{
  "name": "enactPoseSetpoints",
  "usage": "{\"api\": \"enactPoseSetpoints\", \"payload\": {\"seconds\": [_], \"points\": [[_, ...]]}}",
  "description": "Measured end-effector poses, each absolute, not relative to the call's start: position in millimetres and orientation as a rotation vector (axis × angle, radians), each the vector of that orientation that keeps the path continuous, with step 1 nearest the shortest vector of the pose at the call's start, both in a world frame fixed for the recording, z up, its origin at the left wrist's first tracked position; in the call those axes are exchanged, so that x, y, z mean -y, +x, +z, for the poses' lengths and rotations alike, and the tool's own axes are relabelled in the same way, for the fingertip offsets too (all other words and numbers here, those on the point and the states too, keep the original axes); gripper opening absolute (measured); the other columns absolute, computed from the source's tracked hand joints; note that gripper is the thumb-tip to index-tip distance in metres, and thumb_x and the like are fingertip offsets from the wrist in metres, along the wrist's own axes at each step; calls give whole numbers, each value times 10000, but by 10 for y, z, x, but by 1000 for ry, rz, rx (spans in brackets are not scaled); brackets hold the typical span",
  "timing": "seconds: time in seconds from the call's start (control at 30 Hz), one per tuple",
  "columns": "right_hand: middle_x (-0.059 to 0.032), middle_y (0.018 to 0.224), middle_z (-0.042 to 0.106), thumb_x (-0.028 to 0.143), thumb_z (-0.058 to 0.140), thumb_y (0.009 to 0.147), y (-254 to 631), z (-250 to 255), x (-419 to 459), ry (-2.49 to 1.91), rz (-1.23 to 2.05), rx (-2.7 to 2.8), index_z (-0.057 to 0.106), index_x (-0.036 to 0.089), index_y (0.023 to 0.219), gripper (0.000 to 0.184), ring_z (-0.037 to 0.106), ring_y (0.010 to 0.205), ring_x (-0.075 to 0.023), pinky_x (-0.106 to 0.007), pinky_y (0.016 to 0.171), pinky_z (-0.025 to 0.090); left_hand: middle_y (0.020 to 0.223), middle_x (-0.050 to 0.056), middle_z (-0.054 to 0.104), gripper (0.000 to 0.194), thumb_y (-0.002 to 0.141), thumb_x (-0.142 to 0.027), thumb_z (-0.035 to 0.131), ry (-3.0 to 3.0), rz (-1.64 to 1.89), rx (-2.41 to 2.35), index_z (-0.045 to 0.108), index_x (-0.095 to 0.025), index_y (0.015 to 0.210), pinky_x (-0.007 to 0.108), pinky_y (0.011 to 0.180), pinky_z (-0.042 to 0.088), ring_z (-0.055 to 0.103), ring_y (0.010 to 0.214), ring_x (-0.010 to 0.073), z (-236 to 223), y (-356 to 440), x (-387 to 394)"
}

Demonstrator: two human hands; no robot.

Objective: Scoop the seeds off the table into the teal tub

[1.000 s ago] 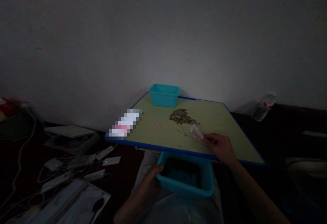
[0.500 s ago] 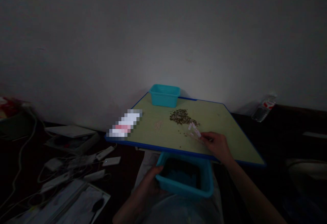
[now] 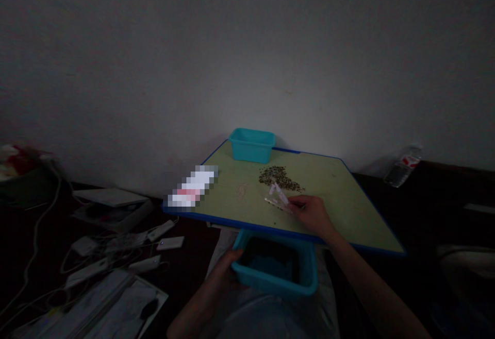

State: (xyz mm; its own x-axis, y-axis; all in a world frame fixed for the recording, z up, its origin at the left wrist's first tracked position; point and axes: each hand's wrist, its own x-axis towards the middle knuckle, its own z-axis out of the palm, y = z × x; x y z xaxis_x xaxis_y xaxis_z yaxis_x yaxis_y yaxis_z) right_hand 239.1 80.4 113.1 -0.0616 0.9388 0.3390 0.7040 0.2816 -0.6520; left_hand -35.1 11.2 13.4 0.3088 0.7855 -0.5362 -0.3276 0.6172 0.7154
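Note:
My left hand [image 3: 223, 272] grips the left rim of a turquoise plastic basin [image 3: 276, 283], held over my lap just below the table's front edge. Dark contents or shadow fill much of its inside; I cannot tell which. Above the tabletop [image 3: 340, 195], my right hand [image 3: 312, 214] pinches a thin, clear plastic piece with pale pinkish strips [image 3: 279, 195]; its exact kind is unclear. Just beyond that piece lies a spread of small dark beans or seeds [image 3: 279, 177]. A smaller patch of pale grains [image 3: 242, 189] lies to the left of it.
A second turquoise basin [image 3: 252, 149] stands at the table's back left. A bright, blurred-out phone-like rectangle [image 3: 191, 187] lies on the left edge. Cables and power strips [image 3: 116, 241] clutter the left side. A plastic bottle [image 3: 402, 168] leans at the right, by the wall.
My right hand has moved left with the clear plastic piece, past the near edge of the dark pile. The basin in my left hand has shifted slightly left.

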Motion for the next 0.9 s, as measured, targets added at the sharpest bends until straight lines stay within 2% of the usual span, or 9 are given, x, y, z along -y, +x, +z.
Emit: {"api": "enactPoseSetpoints", "payload": {"seconds": [0.23,0.37,0.63,0.9], "points": [[-59,897,806,260,655,828,2343,1174,-571,-1406,579,1876,828,215,941,211,738,786,-230,-322,720,563,1259,173,722,755,838,-528,591,546,776,-1050,432,-191,1495,498,876,516,642,1185,417,205,-338,-94],[-50,899,802,266,646,850,2329,1149,-487,-1362,649,1917,820,217,953,209,726,793,-211,-314,718,547,1315,170,699,788,832,-557,612,589,814,-999,414,-214,1513,528,934,492,627,1211,427,236,-367,-68],[-46,898,799,272,663,848,2293,1157,-424,-1305,753,1917,822,231,963,200,727,813,-207,-305,729,556,1392,173,647,789,835,-559,608,591,817,-959,388,-235,1520,540,925,491,602,1241,432,198,-402,-87],[-60,928,805,275,649,853,2268,1153,-533,-1342,652,1840,821,218,969,215,736,816,-222,-319,733,573,1372,176,664,781,823,-521,633,538,794,-1021,415,-232,1514,575,944,483,617,1222,446,196,-428,-123]]}}
